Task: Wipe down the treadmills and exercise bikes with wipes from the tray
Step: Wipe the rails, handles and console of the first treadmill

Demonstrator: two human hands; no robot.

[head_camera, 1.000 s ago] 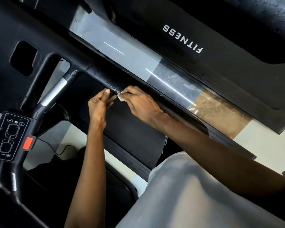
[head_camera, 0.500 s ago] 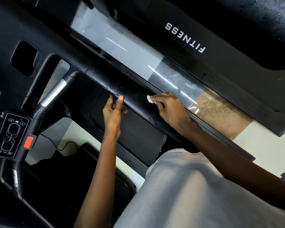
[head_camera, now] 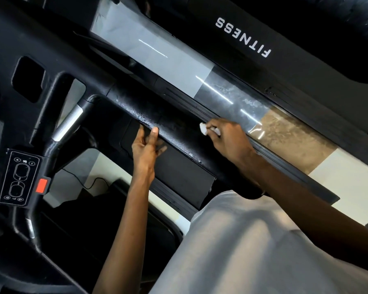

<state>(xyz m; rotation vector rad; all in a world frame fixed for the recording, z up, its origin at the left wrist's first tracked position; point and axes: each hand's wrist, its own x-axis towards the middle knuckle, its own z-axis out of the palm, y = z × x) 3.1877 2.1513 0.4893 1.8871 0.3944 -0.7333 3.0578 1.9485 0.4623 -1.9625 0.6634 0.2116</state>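
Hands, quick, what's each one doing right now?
Left hand: open, fingers resting against the black handrail.
Right hand: closed on the white wipe, pressing it to the handrail.

The floor (head_camera: 348,179) is pale and glossy, and thin lines of light (head_camera: 153,48) reflect on it. It has one brown patch (head_camera: 289,141). At the left, a thin black cable (head_camera: 89,183) runs over it.
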